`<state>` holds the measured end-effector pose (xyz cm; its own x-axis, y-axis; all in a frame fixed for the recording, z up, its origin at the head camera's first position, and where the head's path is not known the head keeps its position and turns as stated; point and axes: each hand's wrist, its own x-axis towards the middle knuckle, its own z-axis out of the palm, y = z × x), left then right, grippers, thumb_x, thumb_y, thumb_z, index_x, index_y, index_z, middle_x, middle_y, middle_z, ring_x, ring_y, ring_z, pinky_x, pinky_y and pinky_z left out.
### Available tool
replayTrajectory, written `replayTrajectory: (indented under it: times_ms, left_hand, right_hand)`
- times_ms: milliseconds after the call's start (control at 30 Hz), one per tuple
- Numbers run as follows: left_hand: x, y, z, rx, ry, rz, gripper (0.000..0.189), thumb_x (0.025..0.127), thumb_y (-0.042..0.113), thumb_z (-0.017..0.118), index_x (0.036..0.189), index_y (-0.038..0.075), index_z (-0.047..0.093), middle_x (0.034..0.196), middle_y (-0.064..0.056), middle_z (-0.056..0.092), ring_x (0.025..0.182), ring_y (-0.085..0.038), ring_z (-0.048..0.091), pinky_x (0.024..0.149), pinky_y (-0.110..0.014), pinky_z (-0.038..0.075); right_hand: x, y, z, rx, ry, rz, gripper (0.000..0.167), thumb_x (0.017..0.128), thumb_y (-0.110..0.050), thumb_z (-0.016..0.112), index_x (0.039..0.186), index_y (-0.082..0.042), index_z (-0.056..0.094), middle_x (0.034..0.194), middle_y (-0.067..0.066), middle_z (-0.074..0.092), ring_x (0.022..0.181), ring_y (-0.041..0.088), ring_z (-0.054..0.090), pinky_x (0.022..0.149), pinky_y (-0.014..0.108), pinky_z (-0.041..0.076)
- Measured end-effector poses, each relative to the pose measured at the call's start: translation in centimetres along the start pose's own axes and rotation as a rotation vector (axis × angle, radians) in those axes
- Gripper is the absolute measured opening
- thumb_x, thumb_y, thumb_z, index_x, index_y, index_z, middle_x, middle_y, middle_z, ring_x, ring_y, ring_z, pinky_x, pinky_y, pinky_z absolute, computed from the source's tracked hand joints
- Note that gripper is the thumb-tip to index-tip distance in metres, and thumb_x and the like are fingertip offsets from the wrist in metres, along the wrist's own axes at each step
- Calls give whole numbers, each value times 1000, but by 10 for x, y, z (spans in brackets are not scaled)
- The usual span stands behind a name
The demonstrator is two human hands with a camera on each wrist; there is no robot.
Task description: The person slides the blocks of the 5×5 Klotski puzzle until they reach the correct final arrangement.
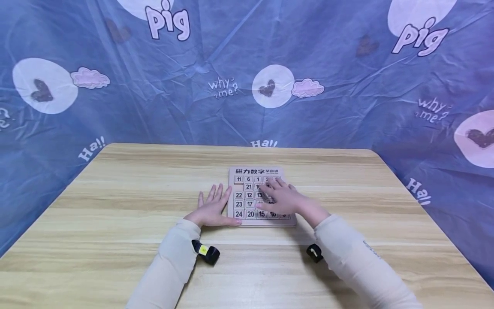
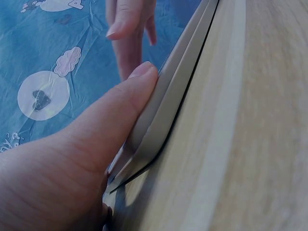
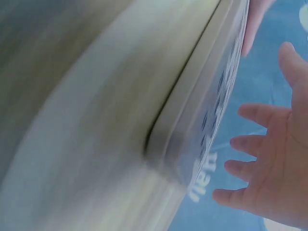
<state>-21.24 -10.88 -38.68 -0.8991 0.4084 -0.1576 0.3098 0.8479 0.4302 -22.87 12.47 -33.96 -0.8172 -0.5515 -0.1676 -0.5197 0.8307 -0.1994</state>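
A pale sliding number puzzle [image 1: 266, 222] lies flat on the table, its rows of square numbered tiles under a printed heading. In the second row, the leftmost slot holds no tile. My left hand [image 1: 213, 210] rests along the board's left side with fingers spread; its thumb [image 2: 130, 94] lies on the near left corner of the frame. Above the right half of the tiles, my right hand [image 1: 283, 199] hovers with fingers spread, hiding several numbers from the head view. In the right wrist view those fingers [image 3: 245, 144] stand apart from the board face, holding nothing.
The wood-grain table [image 1: 135, 193] spreads out around the board. Behind it hangs a blue printed cloth [image 1: 216, 116]. A black wrist camera [image 1: 210, 254] is strapped at the left sleeve, another black device [image 1: 314, 253] at the right.
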Motion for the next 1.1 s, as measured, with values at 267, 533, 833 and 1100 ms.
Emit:
replayTrajectory:
  times_ms: [267, 533, 833, 1100]
  left_hand:
    - [0, 3, -1, 1, -6, -6, 109, 61, 71, 53, 139, 17, 0, 141, -13, -9, 126, -26, -15, 93, -52, -16]
    - [1, 2, 0, 6, -9, -8, 110, 61, 71, 53, 139, 17, 0, 141, -13, -10, 125, -26, -16, 93, -52, -16]
    - [1, 1, 1, 7, -1, -7, 110, 60, 72, 53, 140, 17, 0, 141, -13, -9, 126, -27, -15, 93, -52, -16]
    - [0, 1, 0, 3, -3, -9, 110, 61, 71, 53, 140, 17, -1, 141, -13, -10, 125, -27, -15, 93, -52, -16]
  right_hand:
    - [-14, 30, -1, 41, -2, 109, 72, 82, -56, 40, 134, -7, 30, 139, 21, 13, 123, 43, 7, 91, 63, 10]
    - [-17, 39, 3, 73, -7, 144, 74, 82, -57, 40, 133, -4, 31, 138, 23, 14, 123, 45, 7, 90, 64, 10]
    - [-10, 35, 6, 87, 3, 107, 72, 82, -56, 42, 133, -5, 32, 138, 23, 14, 122, 46, 8, 88, 65, 11]
    - [-5, 26, 6, 82, -4, 92, 70, 82, -54, 43, 134, -9, 31, 139, 21, 14, 123, 43, 9, 90, 64, 12]
